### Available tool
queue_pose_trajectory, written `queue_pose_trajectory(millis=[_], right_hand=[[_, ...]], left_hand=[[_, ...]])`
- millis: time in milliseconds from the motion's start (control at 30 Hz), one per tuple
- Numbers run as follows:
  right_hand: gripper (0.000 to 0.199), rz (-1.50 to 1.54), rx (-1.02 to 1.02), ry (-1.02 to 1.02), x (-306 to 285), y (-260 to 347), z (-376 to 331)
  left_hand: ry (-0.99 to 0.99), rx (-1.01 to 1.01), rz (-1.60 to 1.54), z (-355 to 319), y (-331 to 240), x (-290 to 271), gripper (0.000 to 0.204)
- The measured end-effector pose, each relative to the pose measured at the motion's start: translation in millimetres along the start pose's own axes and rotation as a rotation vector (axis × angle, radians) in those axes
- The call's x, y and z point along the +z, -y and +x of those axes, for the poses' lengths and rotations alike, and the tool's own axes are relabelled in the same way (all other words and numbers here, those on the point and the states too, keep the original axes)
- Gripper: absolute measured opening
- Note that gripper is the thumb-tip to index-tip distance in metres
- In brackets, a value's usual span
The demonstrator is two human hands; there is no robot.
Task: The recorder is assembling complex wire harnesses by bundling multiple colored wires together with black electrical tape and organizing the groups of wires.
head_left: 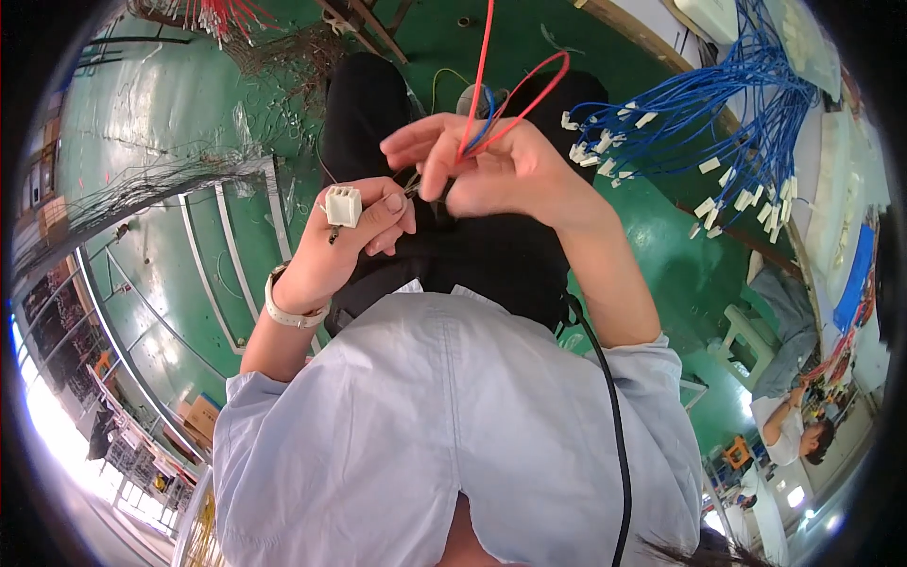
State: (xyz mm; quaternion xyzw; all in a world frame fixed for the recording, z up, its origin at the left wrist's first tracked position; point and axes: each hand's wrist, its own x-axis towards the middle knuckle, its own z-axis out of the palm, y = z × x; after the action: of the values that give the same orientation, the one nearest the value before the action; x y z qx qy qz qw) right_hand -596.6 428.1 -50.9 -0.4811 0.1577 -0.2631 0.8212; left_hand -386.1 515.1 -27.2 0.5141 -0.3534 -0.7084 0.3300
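A white multi-slot connector housing (341,206) sits in my left hand (370,219), whose fingers are closed around it above my lap. A small dark piece pokes out below the housing. My right hand (505,170) is just to the right, its fingers bent around a few thin wires. A long red wire (484,66) rises from it, and a red loop (553,71) and a blue wire (490,99) come out beside it. Dark thin wire ends (413,184) lie between the two hands; which hand grips them is hard to make out.
A big bundle of blue wires (718,94) with white connectors hangs over the workbench edge at the upper right. Metal frames (227,255) stand at the left. Red wires (222,14) hang at the upper left. A green stool (751,345) and a seated person (784,425) are at the right.
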Motion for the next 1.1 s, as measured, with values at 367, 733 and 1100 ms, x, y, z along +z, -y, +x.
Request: queue_pose_trajectory(millis=[367, 733, 1100], right_hand=[[0.052, -0.388, 0.113, -0.385, 2, -12, 26], [0.039, -0.045, 0.047, 0.081, 2, 14, 11], [0.042, -0.226, 0.172, -0.128, 3, 26, -7]], left_hand=[[0.118, -0.154, -0.314, -2, 3, 0, 0.014], [0.113, 0.062, 0.087, 1, -7, -18, 0.026], [0.139, 0.061, 0.258, 26, -31, -4, 0.026]])
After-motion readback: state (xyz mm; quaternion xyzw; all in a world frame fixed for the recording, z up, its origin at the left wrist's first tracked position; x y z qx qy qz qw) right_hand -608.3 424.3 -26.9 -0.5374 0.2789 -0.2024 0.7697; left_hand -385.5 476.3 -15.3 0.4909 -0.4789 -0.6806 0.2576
